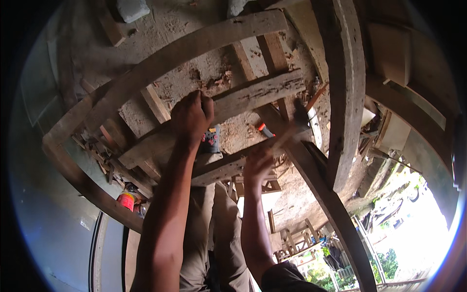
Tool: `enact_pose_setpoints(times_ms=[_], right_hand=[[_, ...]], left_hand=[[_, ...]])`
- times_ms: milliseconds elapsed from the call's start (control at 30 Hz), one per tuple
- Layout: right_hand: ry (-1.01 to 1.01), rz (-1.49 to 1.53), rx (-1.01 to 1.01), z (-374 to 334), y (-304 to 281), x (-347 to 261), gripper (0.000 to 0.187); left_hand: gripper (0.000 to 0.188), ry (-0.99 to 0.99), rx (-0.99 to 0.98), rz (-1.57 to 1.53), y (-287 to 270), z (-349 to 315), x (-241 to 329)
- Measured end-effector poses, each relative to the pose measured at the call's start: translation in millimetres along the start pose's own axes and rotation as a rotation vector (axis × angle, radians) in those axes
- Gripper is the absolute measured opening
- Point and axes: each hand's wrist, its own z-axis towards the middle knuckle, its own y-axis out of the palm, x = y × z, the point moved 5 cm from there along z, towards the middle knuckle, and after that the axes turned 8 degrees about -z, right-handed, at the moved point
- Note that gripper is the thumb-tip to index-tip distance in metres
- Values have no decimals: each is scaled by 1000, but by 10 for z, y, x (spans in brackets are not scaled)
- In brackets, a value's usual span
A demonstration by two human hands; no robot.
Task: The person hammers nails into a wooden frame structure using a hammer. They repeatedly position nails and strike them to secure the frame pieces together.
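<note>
My left hand (pixel 193 116) is closed over a weathered wooden beam (pixel 253 95) that has a rough, pitted edge. My right hand (pixel 258 164), slightly smeared by motion, grips the wooden handle of a hammer (pixel 282 138). The hammer's dark head is blurred and sits near the right end of the beam, beside an upright timber; whether it touches the wood I cannot tell. Below that beam, a second wooden rail (pixel 214 173) crosses in front of my legs, close to my right hand. A long curved timber (pixel 189 44) arches beyond both hands.
A thick timber (pixel 346 92) rises on the right, meeting a slanting one (pixel 335 214). Wood chips litter the dirt floor (pixel 233 134). A red container (pixel 126 200) stands at the left by a grey panel (pixel 53 214). More curved timber (pixel 413 117) lies far right, above a bright opening.
</note>
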Motion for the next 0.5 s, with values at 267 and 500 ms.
enact_pose_setpoints(times_ms=[267,500], right_hand=[[36,37,-6,-127,-40,-235,38],[-110,-67,168,120,58,-440,29]], left_hand=[[26,-16,-6,26,-1,9,11],[29,-2,-65,38,60,50,-25]])
